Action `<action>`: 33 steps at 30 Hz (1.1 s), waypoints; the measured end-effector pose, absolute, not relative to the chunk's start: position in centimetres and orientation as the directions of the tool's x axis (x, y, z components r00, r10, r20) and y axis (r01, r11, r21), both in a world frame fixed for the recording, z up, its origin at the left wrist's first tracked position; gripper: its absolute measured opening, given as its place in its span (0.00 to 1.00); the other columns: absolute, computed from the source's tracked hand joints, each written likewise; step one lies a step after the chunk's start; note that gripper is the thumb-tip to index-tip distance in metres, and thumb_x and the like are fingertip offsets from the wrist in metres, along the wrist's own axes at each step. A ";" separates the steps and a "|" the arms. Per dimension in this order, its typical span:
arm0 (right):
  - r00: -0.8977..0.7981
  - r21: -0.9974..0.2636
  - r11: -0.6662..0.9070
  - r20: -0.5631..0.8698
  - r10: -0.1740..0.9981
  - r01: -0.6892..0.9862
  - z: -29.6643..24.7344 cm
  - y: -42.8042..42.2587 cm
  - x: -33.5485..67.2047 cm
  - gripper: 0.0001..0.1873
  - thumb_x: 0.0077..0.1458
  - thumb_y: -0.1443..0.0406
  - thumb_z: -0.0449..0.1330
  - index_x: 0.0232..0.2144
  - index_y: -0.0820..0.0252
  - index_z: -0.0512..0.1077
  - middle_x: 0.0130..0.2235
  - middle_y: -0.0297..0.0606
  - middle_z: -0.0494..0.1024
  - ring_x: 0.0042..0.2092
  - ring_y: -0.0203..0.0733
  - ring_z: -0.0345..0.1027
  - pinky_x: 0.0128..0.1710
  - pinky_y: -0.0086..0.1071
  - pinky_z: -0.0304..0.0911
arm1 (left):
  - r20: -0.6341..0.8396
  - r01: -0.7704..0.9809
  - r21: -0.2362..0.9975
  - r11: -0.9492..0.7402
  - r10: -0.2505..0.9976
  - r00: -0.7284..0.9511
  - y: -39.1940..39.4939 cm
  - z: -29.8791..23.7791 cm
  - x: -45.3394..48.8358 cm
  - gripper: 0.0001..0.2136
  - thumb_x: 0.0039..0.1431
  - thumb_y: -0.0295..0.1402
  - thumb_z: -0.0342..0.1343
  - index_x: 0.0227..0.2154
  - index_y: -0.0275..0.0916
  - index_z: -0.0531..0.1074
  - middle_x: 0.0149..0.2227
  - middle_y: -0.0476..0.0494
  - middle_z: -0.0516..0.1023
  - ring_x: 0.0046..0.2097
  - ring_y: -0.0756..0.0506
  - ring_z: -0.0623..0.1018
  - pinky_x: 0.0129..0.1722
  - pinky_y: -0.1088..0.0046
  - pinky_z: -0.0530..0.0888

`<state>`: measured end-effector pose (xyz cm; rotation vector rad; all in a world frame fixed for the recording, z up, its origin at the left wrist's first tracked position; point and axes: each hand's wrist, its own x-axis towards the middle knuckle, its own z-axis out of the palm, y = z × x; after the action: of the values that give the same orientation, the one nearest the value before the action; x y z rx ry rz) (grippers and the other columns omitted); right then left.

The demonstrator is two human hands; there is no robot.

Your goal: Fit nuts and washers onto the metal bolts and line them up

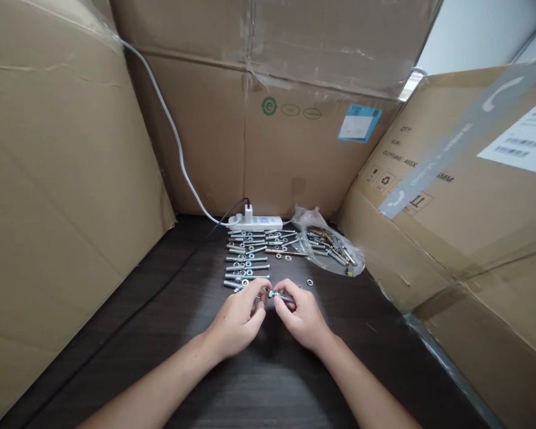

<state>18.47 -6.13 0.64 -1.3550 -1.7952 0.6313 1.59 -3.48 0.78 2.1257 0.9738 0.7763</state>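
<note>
My right hand pinches a silvery expansion bolt between thumb and fingers, lying roughly level with its nut end toward the left. At that end, a hex nut shows between the two hands. My left hand is curled with its fingertips right beside the nut; whatever lies inside its fingers is hidden. Just beyond the hands, several bolts lie in rows with washers and nuts among them. A loose washer rests on the dark table to the right.
A clear plastic bag of bolts lies at the back right. Behind the rows stands a white power strip with a plugged-in charger. A black cable crosses the table on the left. Cardboard walls enclose three sides.
</note>
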 end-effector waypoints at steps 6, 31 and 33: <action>-0.108 -0.765 0.306 0.299 0.948 0.567 0.6 -6.2 18.5 0.05 0.53 0.66 0.53 0.33 0.59 0.68 0.24 0.29 0.66 0.24 0.31 0.57 0.24 0.23 0.53 | 0.206 0.385 0.797 -0.465 0.809 0.551 -3.2 0.3 1.7 0.12 0.56 0.25 0.44 0.41 0.40 0.65 0.33 0.49 0.72 0.32 0.50 0.70 0.33 0.75 0.64; -0.053 -0.763 0.303 0.334 0.941 0.570 0.9 -6.4 18.4 0.04 0.51 0.65 0.54 0.30 0.60 0.67 0.21 0.28 0.67 0.21 0.30 0.59 0.21 0.22 0.55 | -0.262 -0.047 0.938 0.342 0.794 0.548 -3.1 0.5 2.8 0.05 0.51 0.32 0.45 0.32 0.40 0.60 0.25 0.54 0.64 0.16 0.57 0.60 0.11 0.85 0.49; -0.053 -0.765 0.308 0.339 0.939 0.565 0.9 -6.6 18.4 0.04 0.51 0.65 0.54 0.30 0.60 0.67 0.21 0.29 0.68 0.21 0.30 0.60 0.21 0.22 0.55 | -0.306 -0.124 0.875 0.468 0.733 0.607 -3.2 0.6 2.7 0.07 0.54 0.36 0.43 0.34 0.41 0.60 0.28 0.52 0.66 0.18 0.55 0.63 0.11 0.84 0.49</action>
<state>18.37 -6.57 0.91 -1.3642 -1.7309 0.5574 2.67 -3.24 0.63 0.9440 0.7523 0.5914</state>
